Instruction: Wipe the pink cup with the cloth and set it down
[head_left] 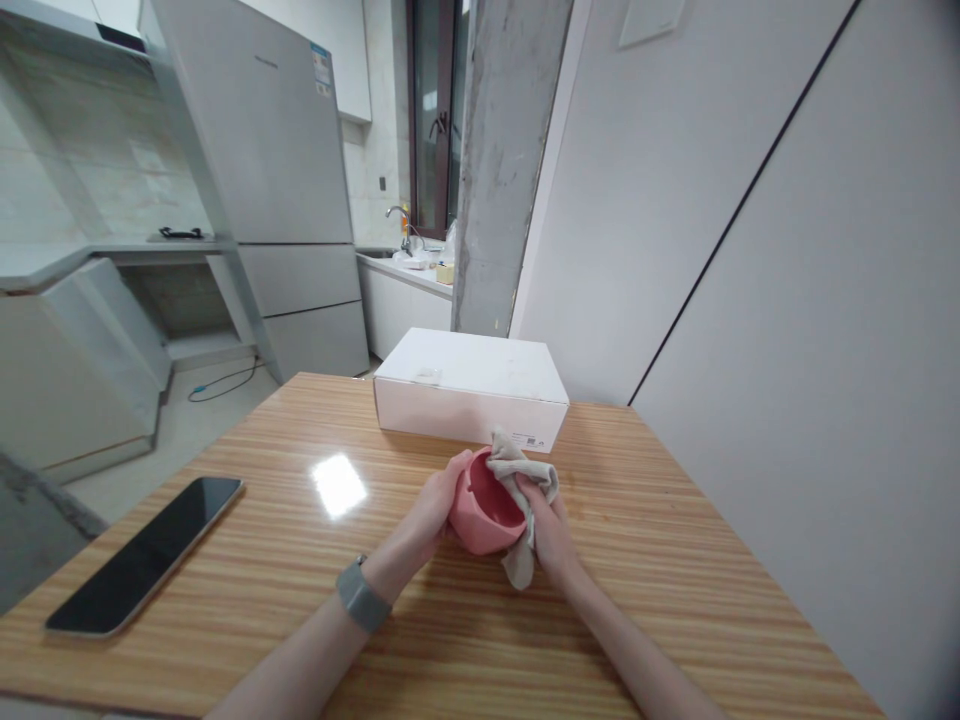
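Observation:
A pink faceted bowl (480, 530) is tilted above the wooden table, its opening turned toward the upper right. My left hand (439, 500) grips it by the left side, with a grey band on that wrist. In my right hand (551, 525) is a bunched, pale grey cloth (520, 470), pressed against the bowl's right rim. One end of the cloth hangs down below the bowl, and another sticks up past the rim. The fingertips of my right hand are partly hidden in the cloth.
Just beyond my hands lies a white cardboard box (472, 370) on the wooden table (660, 600). A dark-screened phone (150, 555) rests at the left. A white wall (787, 350) borders the table's right side; a fridge (277, 180) stands behind.

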